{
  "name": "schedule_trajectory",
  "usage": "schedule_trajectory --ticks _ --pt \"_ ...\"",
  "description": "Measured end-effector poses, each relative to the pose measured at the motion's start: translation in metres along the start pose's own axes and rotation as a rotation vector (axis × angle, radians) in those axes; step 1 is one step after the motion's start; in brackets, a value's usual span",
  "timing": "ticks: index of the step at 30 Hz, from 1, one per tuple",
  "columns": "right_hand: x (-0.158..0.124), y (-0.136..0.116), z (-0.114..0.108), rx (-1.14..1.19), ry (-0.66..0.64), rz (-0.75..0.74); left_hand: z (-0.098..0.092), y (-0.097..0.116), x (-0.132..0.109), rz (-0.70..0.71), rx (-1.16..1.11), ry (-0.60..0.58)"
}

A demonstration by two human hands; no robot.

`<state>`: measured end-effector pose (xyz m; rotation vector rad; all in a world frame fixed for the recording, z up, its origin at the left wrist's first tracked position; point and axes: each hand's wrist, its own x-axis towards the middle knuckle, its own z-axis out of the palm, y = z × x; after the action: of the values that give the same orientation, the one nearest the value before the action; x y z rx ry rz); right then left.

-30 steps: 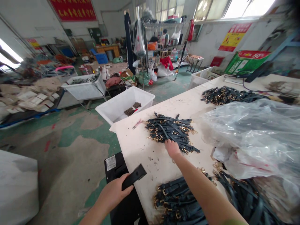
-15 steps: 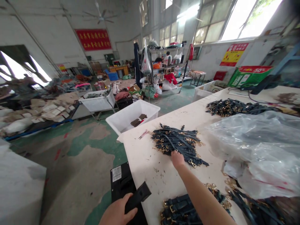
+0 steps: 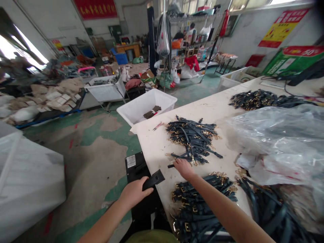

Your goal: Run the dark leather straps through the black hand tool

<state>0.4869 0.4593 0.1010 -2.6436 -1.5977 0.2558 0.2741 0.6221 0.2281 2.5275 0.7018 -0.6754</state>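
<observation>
My left hand [image 3: 135, 191] is closed around a black, block-ended object [image 3: 155, 180] with a small round mark near its end; I cannot make out its kind. It is held beside the table edge, over a black box with a white label [image 3: 131, 161]. My right hand [image 3: 184, 167] is closed on a dark strap [image 3: 171, 166], whose end pokes out to the left of the fingers; the rest is mostly hidden. Just beyond lies a loose pile of dark straps with gold clasps [image 3: 192, 135]. Under my right forearm sit bundled straps with gold buckles [image 3: 194, 206].
The white table [image 3: 152, 141] bears small pink-handled snips [image 3: 158, 126], another strap heap [image 3: 255, 99] and clear plastic bags [image 3: 273, 135]. More straps [image 3: 268, 206] lie at right. A white bin [image 3: 131, 113] stands past the table's corner, another large white container [image 3: 37, 172] at left.
My right hand has drawn back from the pile, leftward and nearer, with a strap in it. The left hand has risen slightly with the black object. The view has tilted down.
</observation>
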Motion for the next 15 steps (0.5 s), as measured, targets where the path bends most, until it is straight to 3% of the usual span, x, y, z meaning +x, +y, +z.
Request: schedule_trajectory --ticks 3,6,10,15 --pt "0.001 -0.024 0.008 0.096 -0.103 -0.058 -0.001 0.004 0.004 0.011 0.062 -0.013" --pt "0.001 -0.033 0.019 0.226 -0.151 -0.026 -0.002 0.003 0.008 0.038 0.132 -0.054" --pt "0.000 -0.016 0.032 0.382 -0.080 0.020 0.000 0.009 0.020 0.074 0.213 -0.063" --pt "0.005 0.000 0.046 0.477 -0.062 0.113 0.005 0.034 0.048 0.105 0.299 -0.018"
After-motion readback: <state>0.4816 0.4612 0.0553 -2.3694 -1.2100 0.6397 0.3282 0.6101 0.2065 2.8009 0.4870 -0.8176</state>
